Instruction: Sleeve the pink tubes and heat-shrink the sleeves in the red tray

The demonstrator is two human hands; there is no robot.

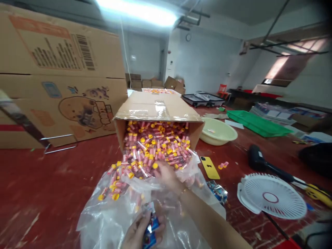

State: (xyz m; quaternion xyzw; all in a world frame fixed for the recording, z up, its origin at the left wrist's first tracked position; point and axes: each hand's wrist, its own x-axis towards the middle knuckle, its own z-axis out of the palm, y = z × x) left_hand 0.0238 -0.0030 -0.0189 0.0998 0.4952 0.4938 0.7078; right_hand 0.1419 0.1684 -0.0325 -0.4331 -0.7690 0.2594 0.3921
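Observation:
My left hand (pixel 138 230), low in the middle of the head view, is closed around a small shiny blue foil packet (pixel 151 230). My right hand (pixel 166 174) reaches to the front of a heap of small pink tubes with yellow caps (pixel 153 145). Its fingers touch the tubes beside a yellow cap; they are partly hidden and blurred, so their grip is unclear. The heap fills a cardboard box (pixel 155 103) lying with its opening towards me. Some tubes spill onto a clear plastic bag (pixel 103 214) spread out of the box's mouth.
Large printed cartons (pixel 64 79) stand at the left. On the red table's right side are a pale basin (pixel 219 131), a yellow phone (pixel 210 167), blue foil packets (pixel 218 192), a white fan grille (pixel 272 195), a black hair-dryer-like tool (pixel 256 157) and a green tray (pixel 259 124).

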